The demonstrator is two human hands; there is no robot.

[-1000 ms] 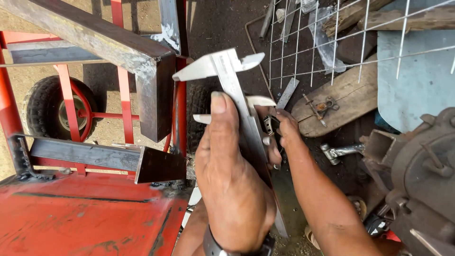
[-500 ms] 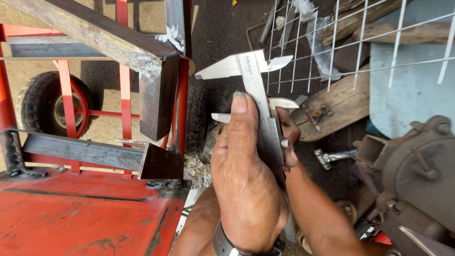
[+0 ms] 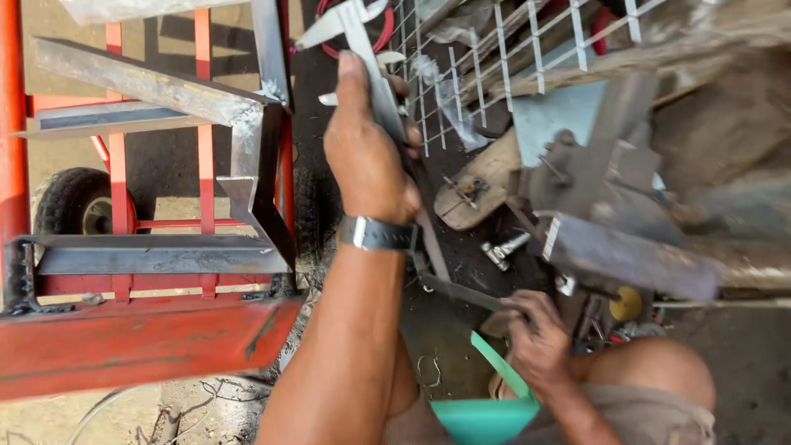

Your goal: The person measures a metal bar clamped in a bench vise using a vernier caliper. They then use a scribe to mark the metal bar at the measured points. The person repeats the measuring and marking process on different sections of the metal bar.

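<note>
Taking the red metal frame point(image 3: 124, 338) as the landmark: a black wheel point(image 3: 70, 202) sat behind its left part, and grey angle-iron bars point(image 3: 156, 255) lay across its top. Just right of the frame, the left hand point(image 3: 367, 156) was raised, its fingers clamped round the beam of a large steel vernier caliper point(image 3: 371, 62), thumb lying along the scale; the caliper's jaws pointed up toward the wire mesh point(image 3: 494, 74). Half a second earlier both hands had been on the caliper, the right one pinching at its slider. Now the right hand point(image 3: 535, 338) had let go and dropped low, well right of the frame, its fingers curled on a dark flat metal piece point(image 3: 461, 292) beside a green plastic object point(image 3: 486, 404). The measuring grip appeared to have given way to fetching something. The view had also swung rightward.
</note>
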